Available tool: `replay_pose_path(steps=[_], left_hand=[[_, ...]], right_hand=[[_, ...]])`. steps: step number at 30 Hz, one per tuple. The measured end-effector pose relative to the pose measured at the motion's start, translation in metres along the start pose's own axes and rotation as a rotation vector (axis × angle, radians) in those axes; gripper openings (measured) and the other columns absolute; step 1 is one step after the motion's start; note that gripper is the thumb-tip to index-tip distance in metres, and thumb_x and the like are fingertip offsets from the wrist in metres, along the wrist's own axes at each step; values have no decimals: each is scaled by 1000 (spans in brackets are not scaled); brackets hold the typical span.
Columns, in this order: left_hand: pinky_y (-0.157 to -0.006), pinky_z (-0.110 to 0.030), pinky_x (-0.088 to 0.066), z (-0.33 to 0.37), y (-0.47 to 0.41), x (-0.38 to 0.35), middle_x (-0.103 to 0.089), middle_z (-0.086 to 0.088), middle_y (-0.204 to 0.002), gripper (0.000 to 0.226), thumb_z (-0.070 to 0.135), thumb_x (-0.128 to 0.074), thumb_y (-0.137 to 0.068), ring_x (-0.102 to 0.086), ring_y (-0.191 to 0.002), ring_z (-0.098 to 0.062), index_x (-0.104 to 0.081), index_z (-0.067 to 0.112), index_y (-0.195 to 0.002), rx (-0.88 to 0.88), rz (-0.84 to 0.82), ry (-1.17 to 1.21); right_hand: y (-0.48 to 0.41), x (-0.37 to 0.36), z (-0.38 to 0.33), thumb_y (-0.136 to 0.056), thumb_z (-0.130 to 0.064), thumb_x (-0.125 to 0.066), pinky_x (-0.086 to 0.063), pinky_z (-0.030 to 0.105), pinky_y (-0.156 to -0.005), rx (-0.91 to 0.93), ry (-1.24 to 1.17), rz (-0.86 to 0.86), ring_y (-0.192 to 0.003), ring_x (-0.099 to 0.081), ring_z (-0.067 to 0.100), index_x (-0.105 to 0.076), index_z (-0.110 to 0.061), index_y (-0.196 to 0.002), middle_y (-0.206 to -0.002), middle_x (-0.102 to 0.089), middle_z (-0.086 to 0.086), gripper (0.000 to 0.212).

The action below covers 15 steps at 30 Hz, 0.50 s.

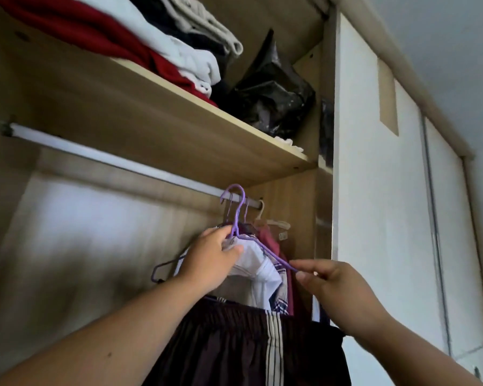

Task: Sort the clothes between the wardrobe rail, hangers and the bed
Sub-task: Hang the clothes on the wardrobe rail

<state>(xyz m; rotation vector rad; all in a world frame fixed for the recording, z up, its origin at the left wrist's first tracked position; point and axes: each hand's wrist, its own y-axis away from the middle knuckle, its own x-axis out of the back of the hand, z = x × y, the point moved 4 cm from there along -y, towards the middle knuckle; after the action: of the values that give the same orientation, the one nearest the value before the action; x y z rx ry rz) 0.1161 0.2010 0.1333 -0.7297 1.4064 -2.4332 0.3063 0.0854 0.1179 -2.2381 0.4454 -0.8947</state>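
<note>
While your left hand [209, 257] curls its fingers round the base of the purple hanger [273, 256] neck, bunching the white shirt [260, 271] collar under the thumb, your right hand [338, 288] pinches the tip of the hanger's right arm between thumb and forefinger. The hanger lies between both hands, its hook up over the right end of the wardrobe rail [109, 160]. The shirt hangs from it, just below your left hand. Crowded behind on the rail: a maroon garment [271, 240] and a cream hanger [276, 224]. A dark wire hanger [162, 270] pokes out left of your left wrist. A dark striped garment with elastic waistband [234, 344] sits low between your forearms; what holds it, cannot tell. On the shelf [179, 121] above are folded clothes [67, 23] and a black plastic bag [273, 93].
</note>
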Motion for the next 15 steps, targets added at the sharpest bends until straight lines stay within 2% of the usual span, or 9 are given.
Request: replay_pose_path(steps=[1,3,6,11,13,15], left_hand=[[-91,-22,-40,-3,-10,-2,-56,0,-120,46,35,-62,-84,-53,-110,-15,-56,26,-129,27,7,-41],[-105,-28,-36,-12,-28,-8,-46,-1,-138,60,45,-61,-82,-44,-126,-17,-46,28,-138,91,-18,-81],[-111,-29,-29,-24,-54,-15,-34,-3,-148,71,46,-63,-81,-35,-135,-19,-37,26,-144,126,-73,-97],[-99,-25,-35,-48,-94,-23,-44,-7,-138,59,37,-64,-82,-41,-129,-23,-43,28,-137,118,-94,-78],[-97,-26,-38,-60,-108,-25,-51,-4,-131,54,36,-65,-79,-44,-125,-23,-49,31,-131,103,-92,-72],[-96,-30,-44,-74,-123,-26,-57,-4,-124,54,41,-66,-71,-50,-120,-23,-53,35,-123,94,-84,-55]], right_hand=[[-13,-2,2,-90,-20,-60,-51,17,-82,3,-9,10,-82,-66,-5,-74,-35,-96,-86,-72,-21,22],[-38,-8,5,-90,-22,-60,-52,26,-87,14,-12,20,-83,-67,-2,-73,-34,-98,-87,-72,-19,19],[-76,-20,7,-89,-22,-60,-53,31,-88,23,4,40,-85,-68,6,-74,-29,-102,-91,-73,-13,20],[-127,-49,11,-85,-19,-59,-53,34,-89,24,-18,52,-85,-68,11,-74,-27,-99,-94,-74,-9,22],[-145,-59,10,-85,-18,-58,-54,32,-77,7,-16,68,-70,-64,10,-74,-25,-98,-85,-74,-4,22],[-160,-68,7,-87,-17,-57,-47,26,-63,9,0,82,-59,-55,6,-74,-23,-99,-74,-70,-6,21]])
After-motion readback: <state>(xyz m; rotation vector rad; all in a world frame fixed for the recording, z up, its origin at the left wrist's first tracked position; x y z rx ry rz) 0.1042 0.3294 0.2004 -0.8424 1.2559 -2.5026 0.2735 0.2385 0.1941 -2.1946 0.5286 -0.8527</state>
